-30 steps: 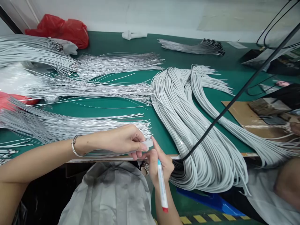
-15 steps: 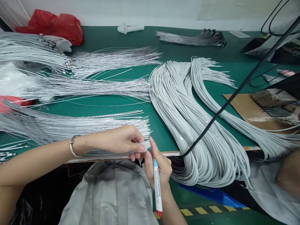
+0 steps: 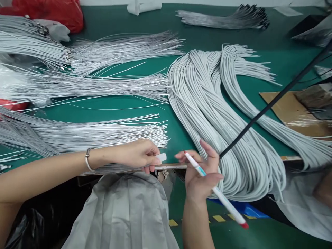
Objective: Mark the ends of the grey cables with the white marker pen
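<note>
My left hand [image 3: 141,154] pinches a small whitish, translucent piece [image 3: 162,157] at the table's front edge; whether a wire runs into it is hidden by the fingers. Under and behind that wrist lies a bundle of thin grey wires [image 3: 124,135], its ends just beyond the hand. My right hand [image 3: 201,173] is off to the right, apart from the left. A white marker pen [image 3: 223,199] with a red tip and red end lies across it, gripped by the fingers, while the thumb and one finger stick out.
A thick heap of looped grey cables [image 3: 207,114] hangs over the table edge on the right, crossed by a black cord [image 3: 259,114]. More wire bundles [image 3: 90,84], a red bag [image 3: 52,14] and cardboard [image 3: 285,110] lie around. Another person's sleeve [image 3: 306,207] shows at right.
My right hand has moved right, away from the whitish piece, and the marker pen has turned so its red tip points up and left. My left hand still pinches the piece. The view has tilted down.
</note>
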A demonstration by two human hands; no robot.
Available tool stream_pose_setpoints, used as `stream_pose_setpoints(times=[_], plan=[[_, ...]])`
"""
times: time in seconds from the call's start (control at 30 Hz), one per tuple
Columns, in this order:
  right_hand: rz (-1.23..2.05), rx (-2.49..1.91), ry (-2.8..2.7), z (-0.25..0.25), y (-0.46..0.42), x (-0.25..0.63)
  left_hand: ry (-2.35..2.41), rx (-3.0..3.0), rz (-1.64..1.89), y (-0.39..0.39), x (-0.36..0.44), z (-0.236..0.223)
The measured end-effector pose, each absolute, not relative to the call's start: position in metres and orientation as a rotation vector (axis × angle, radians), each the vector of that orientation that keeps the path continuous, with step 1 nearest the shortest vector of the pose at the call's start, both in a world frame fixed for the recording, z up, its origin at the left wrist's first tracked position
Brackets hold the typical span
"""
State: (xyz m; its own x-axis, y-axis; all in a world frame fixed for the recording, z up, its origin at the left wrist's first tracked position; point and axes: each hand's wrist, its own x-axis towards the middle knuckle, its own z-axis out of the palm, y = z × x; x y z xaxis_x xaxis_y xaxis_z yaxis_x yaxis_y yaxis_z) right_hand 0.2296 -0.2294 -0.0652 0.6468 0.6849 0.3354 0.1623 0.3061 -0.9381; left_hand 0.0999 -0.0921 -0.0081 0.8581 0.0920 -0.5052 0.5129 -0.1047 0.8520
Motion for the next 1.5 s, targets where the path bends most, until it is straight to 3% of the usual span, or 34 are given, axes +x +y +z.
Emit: stream_pose_setpoints(times=[0.23,0.53,1.5], plan=[[0.507,-1.301,-0.848,-0.085,-0.223,0.232,0.513,1.677,-0.447,-0.091,0.102,-0.041],[0.102,-1.556,-1.023,-0.085,-0.221,0.224,0.525,1.628,-0.512,-0.088,0.107,-0.041],[0.035,-1.509,-1.148,-0.087,-0.220,0.226,0.510,1.613,-0.503,-0.087,0.107,-0.041]])
